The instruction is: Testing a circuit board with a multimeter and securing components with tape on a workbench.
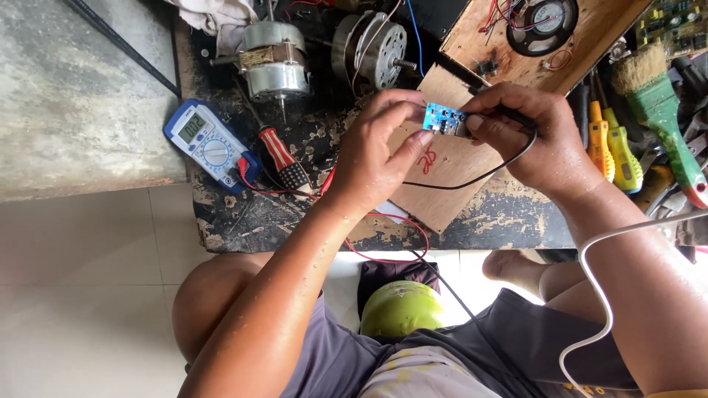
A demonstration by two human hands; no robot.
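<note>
My left hand (pixel 380 151) pinches a small blue circuit board (pixel 445 119) between thumb and fingers, above a piece of plywood (pixel 442 169) on the worn black bench. My right hand (pixel 542 144) grips a black plug or probe with a black cable (pixel 472 179) at the board's right edge, touching it. The cable loops down under both hands and runs off the bench front.
A blue multimeter (pixel 206 144) with red leads and a red-handled screwdriver (pixel 284 158) lie left. Two electric motors (pixel 276 59) stand at the back. A wooden panel with a speaker (pixel 542 22), yellow screwdrivers (pixel 612 144), a green brush (pixel 664 110) sit right. A green round object (pixel 402 309) lies by my lap.
</note>
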